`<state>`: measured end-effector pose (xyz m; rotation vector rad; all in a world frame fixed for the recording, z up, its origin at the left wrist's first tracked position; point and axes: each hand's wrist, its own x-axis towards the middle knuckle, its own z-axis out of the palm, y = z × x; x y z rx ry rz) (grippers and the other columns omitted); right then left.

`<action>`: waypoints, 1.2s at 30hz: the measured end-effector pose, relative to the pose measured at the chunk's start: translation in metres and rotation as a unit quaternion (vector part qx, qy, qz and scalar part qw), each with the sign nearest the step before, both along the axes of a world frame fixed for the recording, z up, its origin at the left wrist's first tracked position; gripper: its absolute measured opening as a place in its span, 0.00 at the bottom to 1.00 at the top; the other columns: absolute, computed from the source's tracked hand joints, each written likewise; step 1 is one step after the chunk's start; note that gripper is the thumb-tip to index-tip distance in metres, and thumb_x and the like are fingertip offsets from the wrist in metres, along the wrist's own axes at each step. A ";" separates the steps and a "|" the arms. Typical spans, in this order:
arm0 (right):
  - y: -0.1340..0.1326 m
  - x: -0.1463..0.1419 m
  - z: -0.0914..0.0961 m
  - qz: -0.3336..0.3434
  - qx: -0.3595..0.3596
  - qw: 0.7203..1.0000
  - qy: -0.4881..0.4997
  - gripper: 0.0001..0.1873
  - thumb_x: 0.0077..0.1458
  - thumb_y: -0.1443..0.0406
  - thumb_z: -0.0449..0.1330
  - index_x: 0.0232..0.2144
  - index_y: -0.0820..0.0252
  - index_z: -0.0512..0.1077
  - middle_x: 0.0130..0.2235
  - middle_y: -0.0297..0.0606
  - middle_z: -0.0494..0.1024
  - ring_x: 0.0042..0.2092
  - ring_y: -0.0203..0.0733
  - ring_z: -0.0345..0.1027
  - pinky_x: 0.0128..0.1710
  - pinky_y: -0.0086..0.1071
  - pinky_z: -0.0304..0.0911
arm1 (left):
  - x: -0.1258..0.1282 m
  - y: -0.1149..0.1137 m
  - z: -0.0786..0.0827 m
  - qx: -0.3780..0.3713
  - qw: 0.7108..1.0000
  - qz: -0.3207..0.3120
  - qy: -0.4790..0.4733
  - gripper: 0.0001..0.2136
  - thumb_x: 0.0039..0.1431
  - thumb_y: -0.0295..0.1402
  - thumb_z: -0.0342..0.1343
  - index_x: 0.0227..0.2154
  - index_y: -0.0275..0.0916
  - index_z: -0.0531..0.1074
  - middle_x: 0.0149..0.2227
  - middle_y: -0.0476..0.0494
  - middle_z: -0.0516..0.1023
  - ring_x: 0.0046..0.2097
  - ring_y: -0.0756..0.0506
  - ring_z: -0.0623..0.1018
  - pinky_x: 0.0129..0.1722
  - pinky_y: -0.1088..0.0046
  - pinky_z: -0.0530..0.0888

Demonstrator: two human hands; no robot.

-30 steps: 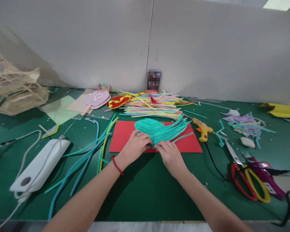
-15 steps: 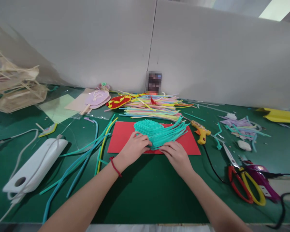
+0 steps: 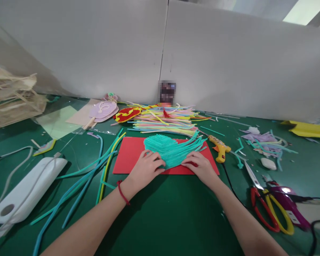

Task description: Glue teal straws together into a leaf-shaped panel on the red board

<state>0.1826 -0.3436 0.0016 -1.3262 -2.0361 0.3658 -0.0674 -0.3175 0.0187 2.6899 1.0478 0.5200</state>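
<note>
A turquoise leaf-shaped piece of pipe cleaners (image 3: 164,144), packed tightly at the left with loose ends fanning out to the right, lies over a red sheet (image 3: 126,156). My left hand (image 3: 148,165), below a dark red cord bracelet (image 3: 122,193), grips the piece's lower left edge with bent fingers. At the lower right edge, my right hand (image 3: 198,165) has thumb and fingers closed on the outer pipe cleaners. Fingertips of both hands are partly hidden.
Loose pipe cleaners (image 3: 88,174) and a white power strip (image 3: 37,186) lie left. Behind is a multicoloured pipe-cleaner pile (image 3: 162,124). On the right are a yellow glue gun (image 3: 220,149), scissors (image 3: 264,209), a purple device (image 3: 289,202) and scraps (image 3: 269,144).
My right hand has slid rightward and slightly up along the piece's lower edge, away from my left hand. My left hand keeps its place on the piece. The camera view has shifted slightly.
</note>
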 end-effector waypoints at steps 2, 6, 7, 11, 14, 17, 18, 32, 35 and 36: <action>0.001 -0.001 -0.002 0.000 -0.015 0.999 0.034 0.11 0.58 0.59 0.58 0.28 0.54 0.76 0.30 0.36 0.75 0.35 0.40 0.70 0.36 0.34 0.68 | 0.000 0.000 0.000 -0.003 1.000 0.001 0.000 0.04 0.61 0.35 0.55 0.35 0.43 0.74 0.36 0.49 0.73 0.43 0.46 0.70 0.51 0.62 0.59; 0.001 -0.004 -0.005 -0.018 -0.046 0.995 0.088 0.13 0.56 0.54 0.59 0.28 0.56 0.75 0.29 0.36 0.75 0.33 0.39 0.70 0.34 0.33 0.68 | 0.001 0.000 -0.002 -0.007 1.000 0.002 0.000 0.05 0.59 0.36 0.57 0.36 0.43 0.73 0.37 0.48 0.73 0.43 0.45 0.70 0.51 0.61 0.59; 0.001 -0.004 -0.005 -0.027 -0.056 0.994 0.095 0.13 0.55 0.53 0.59 0.29 0.56 0.75 0.29 0.36 0.75 0.31 0.38 0.69 0.32 0.33 0.68 | 0.001 0.000 -0.002 -0.008 1.000 0.004 -0.001 0.05 0.59 0.36 0.57 0.36 0.43 0.73 0.37 0.48 0.73 0.43 0.45 0.70 0.51 0.61 0.59; 0.002 -0.004 -0.004 -0.034 -0.071 0.992 0.104 0.14 0.55 0.53 0.59 0.32 0.56 0.76 0.28 0.35 0.75 0.29 0.37 0.68 0.29 0.31 0.67 | 0.000 0.001 -0.003 -0.012 1.000 0.006 -0.009 0.04 0.59 0.35 0.57 0.35 0.43 0.73 0.36 0.48 0.73 0.43 0.45 0.70 0.52 0.61 0.59; 0.003 -0.003 -0.004 -0.023 -0.066 0.992 0.101 0.13 0.56 0.54 0.58 0.30 0.56 0.76 0.29 0.36 0.75 0.31 0.38 0.69 0.31 0.31 0.67 | 0.000 0.001 -0.002 -0.021 1.000 0.008 -0.015 0.05 0.60 0.36 0.55 0.35 0.43 0.74 0.36 0.48 0.74 0.43 0.45 0.70 0.52 0.61 0.59; 0.003 -0.002 -0.005 -0.027 -0.069 0.993 0.095 0.13 0.58 0.56 0.57 0.29 0.56 0.76 0.29 0.36 0.76 0.32 0.38 0.70 0.31 0.31 0.66 | 0.001 0.001 -0.001 -0.028 0.999 0.008 -0.022 0.06 0.61 0.36 0.54 0.35 0.42 0.74 0.36 0.48 0.74 0.42 0.46 0.71 0.52 0.61 0.59; 0.003 -0.002 -0.006 -0.029 -0.069 0.993 0.093 0.13 0.58 0.56 0.57 0.29 0.56 0.76 0.29 0.36 0.76 0.32 0.38 0.70 0.30 0.31 0.66 | 0.001 0.001 -0.001 -0.028 0.999 0.007 -0.023 0.06 0.62 0.36 0.53 0.35 0.42 0.74 0.36 0.48 0.74 0.42 0.46 0.71 0.52 0.61 0.59; 0.002 -0.006 -0.005 -0.049 -0.095 0.989 0.098 0.17 0.57 0.52 0.56 0.28 0.56 0.75 0.28 0.37 0.74 0.28 0.37 0.66 0.28 0.31 0.65 | -0.003 0.001 0.002 -0.018 0.998 0.037 -0.053 0.08 0.63 0.33 0.51 0.41 0.41 0.73 0.40 0.46 0.75 0.46 0.46 0.72 0.55 0.61 0.63; 0.001 -0.005 -0.005 -0.049 -0.102 0.989 0.095 0.17 0.57 0.52 0.56 0.28 0.56 0.75 0.29 0.37 0.74 0.29 0.37 0.66 0.28 0.31 0.65 | -0.001 -0.001 0.001 0.015 0.997 0.072 -0.036 0.12 0.65 0.32 0.46 0.48 0.39 0.70 0.48 0.42 0.74 0.51 0.44 0.72 0.56 0.60 0.64; 0.001 -0.005 -0.005 -0.049 -0.103 0.989 0.094 0.16 0.57 0.52 0.56 0.28 0.56 0.75 0.29 0.37 0.74 0.29 0.37 0.67 0.28 0.30 0.65 | -0.001 -0.001 0.000 0.022 0.996 0.081 -0.021 0.14 0.66 0.32 0.44 0.50 0.39 0.69 0.51 0.41 0.73 0.53 0.44 0.71 0.58 0.58 0.63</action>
